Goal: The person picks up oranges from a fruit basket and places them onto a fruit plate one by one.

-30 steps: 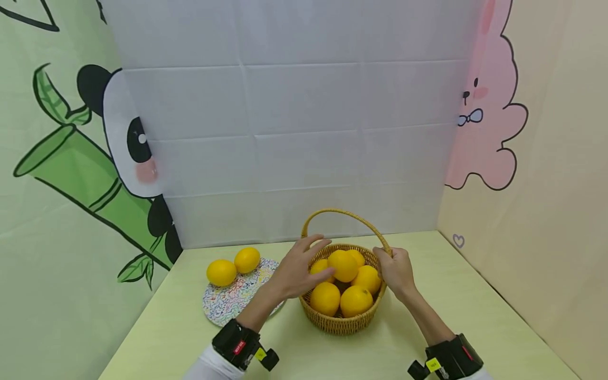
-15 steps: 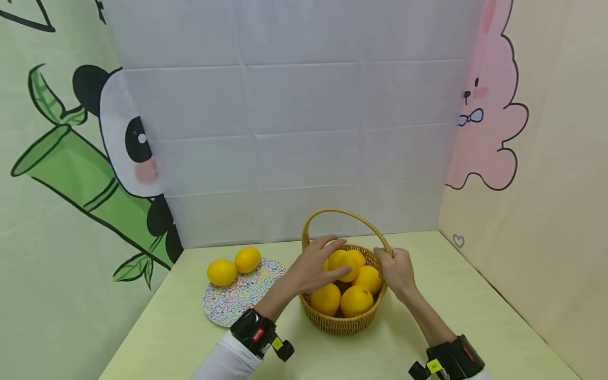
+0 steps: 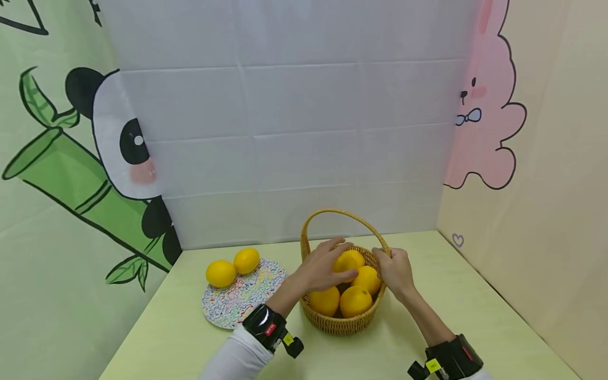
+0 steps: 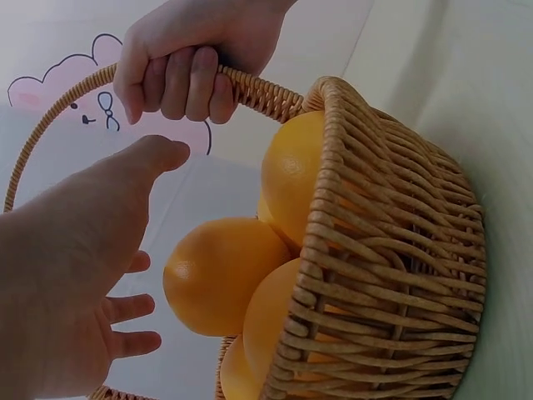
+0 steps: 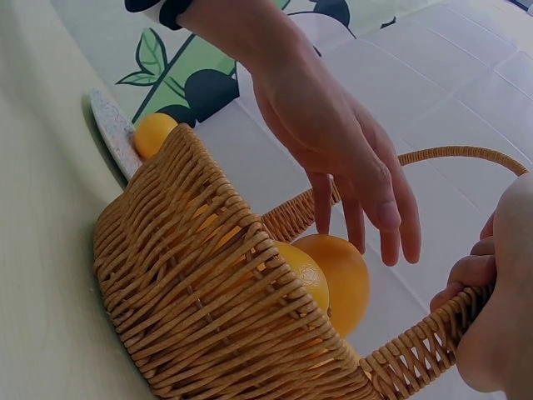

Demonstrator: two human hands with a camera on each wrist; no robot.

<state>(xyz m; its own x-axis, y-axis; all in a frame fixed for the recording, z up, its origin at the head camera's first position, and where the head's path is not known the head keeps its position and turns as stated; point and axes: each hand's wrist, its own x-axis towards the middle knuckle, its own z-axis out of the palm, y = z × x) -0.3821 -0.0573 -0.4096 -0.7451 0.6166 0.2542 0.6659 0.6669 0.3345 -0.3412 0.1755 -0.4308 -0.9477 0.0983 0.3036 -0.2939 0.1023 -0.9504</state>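
A wicker basket (image 3: 337, 326) with a tall arched handle (image 3: 339, 211) holds several oranges (image 3: 355, 301). My right hand (image 3: 398, 272) grips the handle low on its right side, with the fingers wrapped round it in the left wrist view. Over the basket's left part reaches my left hand (image 3: 320, 270), thumb and fingers spread around the topmost orange (image 4: 221, 275). A gap shows between the left palm and that orange in the left wrist view. From the right wrist side, the left fingertips hang close over the fruit. The left hand hides part of the basket's rim.
Left of the basket lies a round plate (image 3: 239, 301) with a colourful pattern. Two yellow-orange fruits (image 3: 220, 273) sit at its back left edge. A pale cloth wall (image 3: 304, 158) stands behind the table (image 3: 294, 359), and printed side walls flank it.
My left hand has moved rightward and further over the basket, now around the topmost orange. The right hand stays on the handle, and the basket has kept its place.
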